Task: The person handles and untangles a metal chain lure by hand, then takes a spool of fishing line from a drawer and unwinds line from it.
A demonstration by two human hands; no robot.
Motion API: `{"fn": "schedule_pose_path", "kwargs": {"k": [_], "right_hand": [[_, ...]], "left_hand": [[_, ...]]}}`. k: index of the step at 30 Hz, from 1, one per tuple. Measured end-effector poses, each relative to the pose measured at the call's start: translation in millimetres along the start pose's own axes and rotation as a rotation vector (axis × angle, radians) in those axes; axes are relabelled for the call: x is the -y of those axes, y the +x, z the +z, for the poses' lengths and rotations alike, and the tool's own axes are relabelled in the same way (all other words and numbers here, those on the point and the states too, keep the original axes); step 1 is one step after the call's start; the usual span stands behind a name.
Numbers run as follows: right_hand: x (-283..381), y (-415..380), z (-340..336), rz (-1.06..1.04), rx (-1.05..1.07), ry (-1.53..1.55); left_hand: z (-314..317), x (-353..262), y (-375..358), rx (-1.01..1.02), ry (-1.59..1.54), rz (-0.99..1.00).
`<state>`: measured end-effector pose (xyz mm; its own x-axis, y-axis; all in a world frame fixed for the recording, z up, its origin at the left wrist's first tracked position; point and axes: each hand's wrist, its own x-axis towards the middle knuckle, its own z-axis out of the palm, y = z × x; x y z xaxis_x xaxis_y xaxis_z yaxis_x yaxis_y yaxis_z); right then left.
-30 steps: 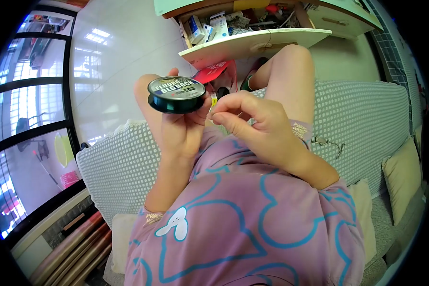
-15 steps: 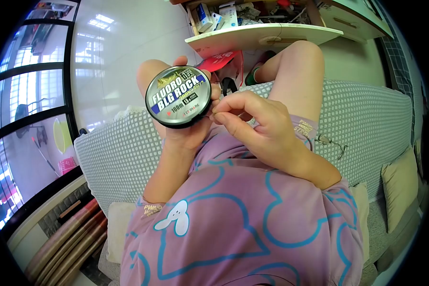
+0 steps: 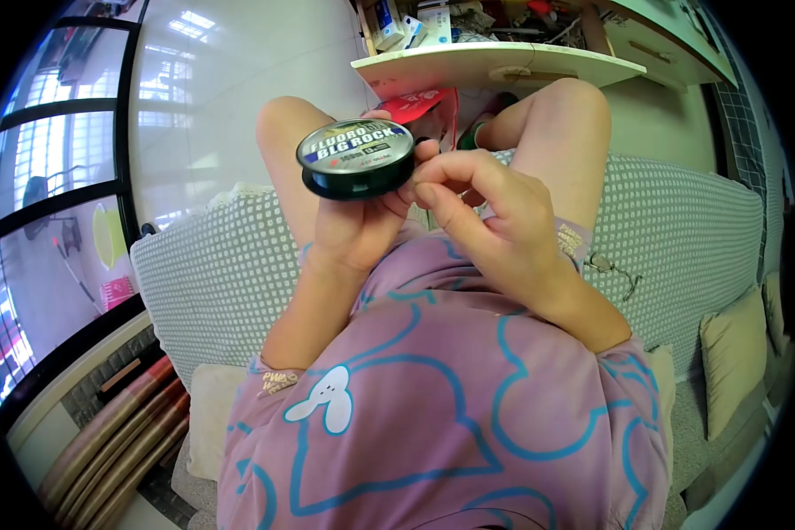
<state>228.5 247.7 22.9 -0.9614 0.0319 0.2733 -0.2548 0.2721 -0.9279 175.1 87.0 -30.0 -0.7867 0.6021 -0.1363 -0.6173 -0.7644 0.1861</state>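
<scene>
A round fishing line spool [image 3: 357, 157] with a silver label reading "FLUORO BIG ROCK" rests in my left hand [image 3: 359, 228], whose fingers curl behind and around it. Its label tilts upward, and the dark green side faces me. Beside the spool's right edge, my right hand [image 3: 495, 208] has thumb and forefinger pinched together, close to the left fingertips. Whatever sits in that pinch is too small to see. Both hands are above my lap, over purple clothing [image 3: 397, 380] with blue outlines.
Ahead is an open drawer [image 3: 495, 66] full of boxes and loose items. A red bag [image 3: 415, 104] lies on the floor before it. Wire-like glasses [image 3: 618, 269] rest on the patterned sofa cover [image 3: 680, 221] at right. Dark-framed glass panels [image 3: 71, 159] stand at left.
The spool has tipped back, so its label looks flatter and its green side shows more. Both hands have shifted slightly to the right, the right hand still pinching at the spool's edge.
</scene>
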Motion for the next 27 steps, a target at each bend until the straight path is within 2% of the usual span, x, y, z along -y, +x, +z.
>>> {"fn": "schedule_pose_path", "kwargs": {"k": [2,4,6,8,10,15,17,20,25,27], "right_hand": [[-2,2,0,0.053,-0.035,0.043],[0,3,-4,0.112,-0.034,0.029],[-3,4,-7,0.171,-0.035,0.014],[-9,6,-7,0.171,-0.095,0.077],[-13,9,-10,0.143,-0.113,0.031],[-17,8,-11,0.163,-0.109,0.049],[-11,7,-9,0.336,-0.088,0.291],[-27,1,1,0.261,-0.166,0.21],[-32,0,-2,0.283,-0.141,0.161],[-30,0,-4,0.289,-0.121,0.133]], "left_hand": [[3,4,0,-0.083,0.11,0.051],[8,7,-1,-0.113,0.081,0.074],[9,5,-1,-0.244,0.239,0.014],[15,7,-3,-0.288,0.216,0.004],[17,5,-6,-0.391,0.271,-0.089],[34,9,-10,-0.414,0.306,-0.128],[35,12,-9,-0.431,0.344,-0.132],[34,17,-9,-0.39,0.361,-0.188],[25,23,-9,-0.401,0.478,-0.248],[24,25,-12,-0.425,0.551,-0.211]]}}
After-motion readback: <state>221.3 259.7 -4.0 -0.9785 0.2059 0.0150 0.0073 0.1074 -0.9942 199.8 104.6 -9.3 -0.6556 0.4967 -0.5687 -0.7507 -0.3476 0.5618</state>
